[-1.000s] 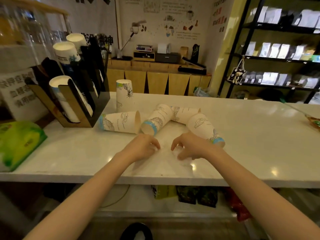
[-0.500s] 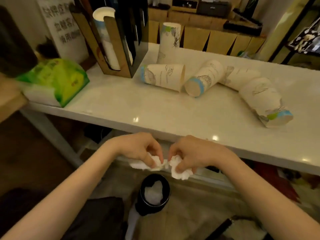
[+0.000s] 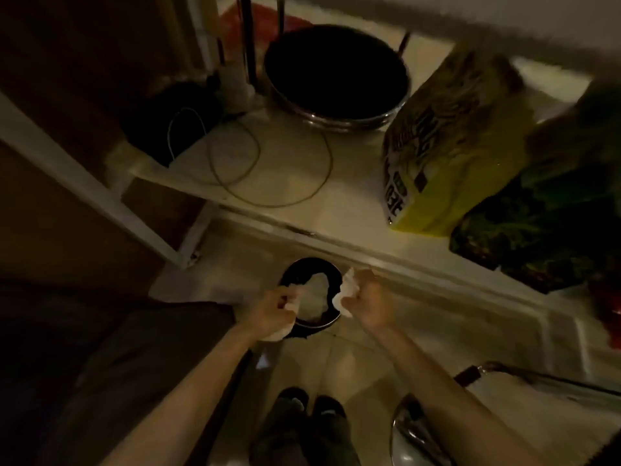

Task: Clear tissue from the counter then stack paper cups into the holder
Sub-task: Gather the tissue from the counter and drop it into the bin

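I look straight down below the counter in dim light. A small black round bin point(image 3: 295, 269) stands on the floor with white tissue point(image 3: 317, 294) inside. My left hand point(image 3: 268, 312) is closed on a crumpled white tissue point(image 3: 292, 302) over the bin's left rim. My right hand point(image 3: 371, 306) is closed on another crumpled tissue point(image 3: 346, 290) just right of the bin. The paper cups and the cup holder are out of view.
A low white shelf point(image 3: 285, 169) under the counter carries a large dark round pan point(image 3: 336, 75), loose cables point(image 3: 235, 156), a yellow bag point(image 3: 447, 156) and a dark green bag point(image 3: 544, 223). A stool's metal frame point(image 3: 413, 428) stands at the lower right. My feet point(image 3: 309, 405) are below the bin.
My hands took tissue off the counter and dropped below its edge to the floor bin. My view tilted down, so the cups and holder left the frame.
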`<act>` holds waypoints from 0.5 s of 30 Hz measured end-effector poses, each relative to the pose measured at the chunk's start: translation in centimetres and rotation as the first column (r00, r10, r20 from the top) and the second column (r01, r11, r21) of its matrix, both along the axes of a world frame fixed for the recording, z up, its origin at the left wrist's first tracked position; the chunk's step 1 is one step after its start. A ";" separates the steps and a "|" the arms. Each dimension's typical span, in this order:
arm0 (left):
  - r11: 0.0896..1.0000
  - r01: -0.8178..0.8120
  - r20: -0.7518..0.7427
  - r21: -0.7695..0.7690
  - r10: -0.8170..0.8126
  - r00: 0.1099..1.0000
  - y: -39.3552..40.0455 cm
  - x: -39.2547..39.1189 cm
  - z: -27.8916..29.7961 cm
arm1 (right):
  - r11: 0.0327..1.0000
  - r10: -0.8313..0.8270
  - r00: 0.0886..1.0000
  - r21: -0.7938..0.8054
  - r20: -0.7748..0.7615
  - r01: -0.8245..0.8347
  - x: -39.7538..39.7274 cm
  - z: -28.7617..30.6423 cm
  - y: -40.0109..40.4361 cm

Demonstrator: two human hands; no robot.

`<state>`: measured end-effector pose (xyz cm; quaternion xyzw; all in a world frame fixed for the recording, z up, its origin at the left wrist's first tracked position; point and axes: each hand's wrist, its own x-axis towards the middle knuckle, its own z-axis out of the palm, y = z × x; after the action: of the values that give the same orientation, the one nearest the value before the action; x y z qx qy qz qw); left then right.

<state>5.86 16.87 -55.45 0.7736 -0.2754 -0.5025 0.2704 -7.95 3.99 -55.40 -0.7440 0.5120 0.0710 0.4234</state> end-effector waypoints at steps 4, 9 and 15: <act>0.996 -0.092 0.091 0.009 0.091 0.992 -0.9 -0.2 -11.3 | 0.999 -0.033 0.999 -0.005 -0.032 0.033 -0.2 -10.9 -0.1; 0.986 -0.151 0.165 -0.077 0.162 0.973 -3.1 -0.6 -24.1 | 0.999 -0.025 0.999 -0.043 -0.042 0.023 0.7 -24.5 -0.7; 0.969 -0.214 0.063 -0.127 0.223 0.973 -5.6 -1.3 -33.0 | 0.994 -0.108 0.994 -0.021 0.021 0.109 2.3 -32.8 -1.0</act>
<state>4.56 11.23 -88.43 0.8005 -0.2280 -0.4223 0.3591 -5.61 3.01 -88.21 -0.7205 0.5483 0.0349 0.4232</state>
